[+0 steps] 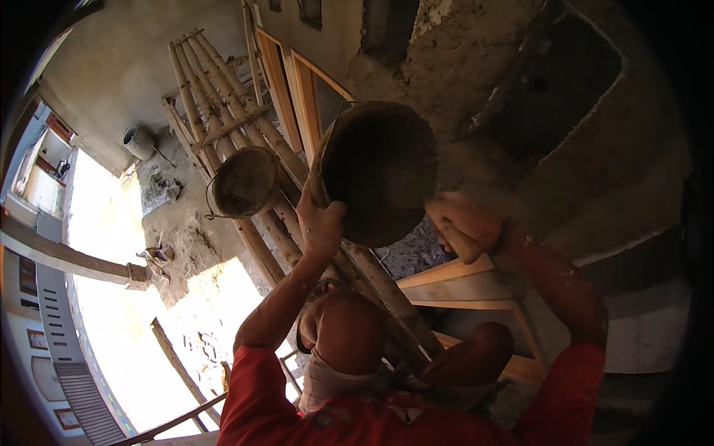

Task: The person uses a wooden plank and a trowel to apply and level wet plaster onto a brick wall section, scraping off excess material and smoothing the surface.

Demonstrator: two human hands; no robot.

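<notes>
My left hand point(322, 227) is closed on the rim of a dark, mortar-crusted bucket point(383, 171), which is tilted so that its shadowed inside faces me. At the bucket's right side, my right hand point(470, 221) wraps round a pale wooden handle point(460, 244). The rest of that handled tool is hidden or lost in the shadow. To the left of the held bucket, a second crusted bucket point(245, 181) with a wire bail rests on the scaffold poles.
A scaffold of round wooden poles point(216, 100) runs beneath me, with the ground below. Wooden frames point(305, 100) lean near the wall point(476, 67), which is partly rough and plastered. A grey bucket point(140, 143) lies on the ground at far left, beside a mortar heap point(158, 189).
</notes>
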